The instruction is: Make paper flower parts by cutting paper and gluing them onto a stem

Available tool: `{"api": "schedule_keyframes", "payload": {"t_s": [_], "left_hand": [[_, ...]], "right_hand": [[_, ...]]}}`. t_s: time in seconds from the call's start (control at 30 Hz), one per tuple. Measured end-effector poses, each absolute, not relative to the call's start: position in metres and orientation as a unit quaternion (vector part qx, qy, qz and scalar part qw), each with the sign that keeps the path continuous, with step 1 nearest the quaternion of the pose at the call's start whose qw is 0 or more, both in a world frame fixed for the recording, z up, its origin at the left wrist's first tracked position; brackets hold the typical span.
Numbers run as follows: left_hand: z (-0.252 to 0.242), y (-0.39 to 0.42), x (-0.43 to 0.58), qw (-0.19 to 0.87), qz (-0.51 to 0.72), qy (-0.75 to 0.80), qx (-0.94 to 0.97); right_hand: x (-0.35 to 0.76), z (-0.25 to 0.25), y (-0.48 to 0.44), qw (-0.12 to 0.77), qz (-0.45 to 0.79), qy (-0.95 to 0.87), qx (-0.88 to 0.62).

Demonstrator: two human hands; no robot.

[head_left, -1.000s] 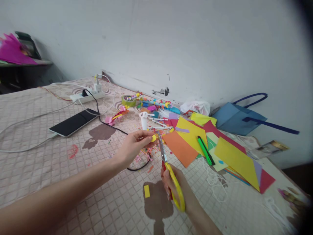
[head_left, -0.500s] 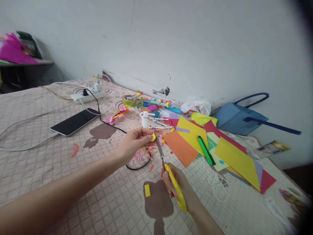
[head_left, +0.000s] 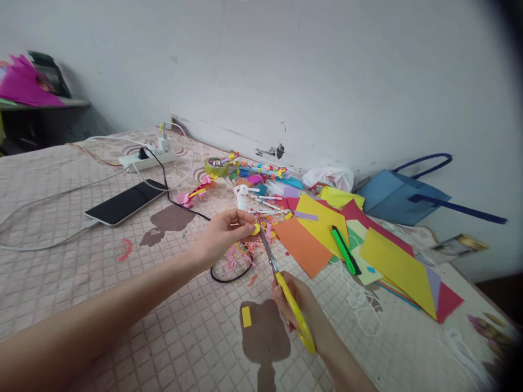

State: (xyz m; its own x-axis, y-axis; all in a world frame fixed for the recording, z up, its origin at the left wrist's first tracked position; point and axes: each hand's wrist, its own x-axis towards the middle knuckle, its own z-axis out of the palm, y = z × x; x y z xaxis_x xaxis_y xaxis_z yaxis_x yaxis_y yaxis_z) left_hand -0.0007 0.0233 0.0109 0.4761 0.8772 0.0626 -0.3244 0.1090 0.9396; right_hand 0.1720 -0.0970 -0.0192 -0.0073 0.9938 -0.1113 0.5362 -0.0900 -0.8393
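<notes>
Just below frame centre, long yellow-handled metal scissors [head_left: 283, 283] sit clamped in bare right hand [head_left: 304, 302]; bare left hand [head_left: 223, 234] pinches small yellow paper-like piece [head_left: 255, 228] beside blade tips. Probably best: rotate piece, not scissors; short snips.

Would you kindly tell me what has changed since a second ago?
The right hand has brought the tips of the scissors slightly left, closer to the yellow piece, and their yellow handle now shows more edge-on. Nothing was taken up or let go: the left hand still pinches the piece. The phone stayed put.
</notes>
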Motion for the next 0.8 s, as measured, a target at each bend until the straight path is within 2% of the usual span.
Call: {"api": "schedule_keyframes", "payload": {"t_s": [0.8], "left_hand": [[0.0128,0.0236,-0.0009,0.688,0.435,0.274,0.512]], "right_hand": [[0.1704,-0.0171,-0.0958,0.309,0.366,-0.595,-0.645]]}}
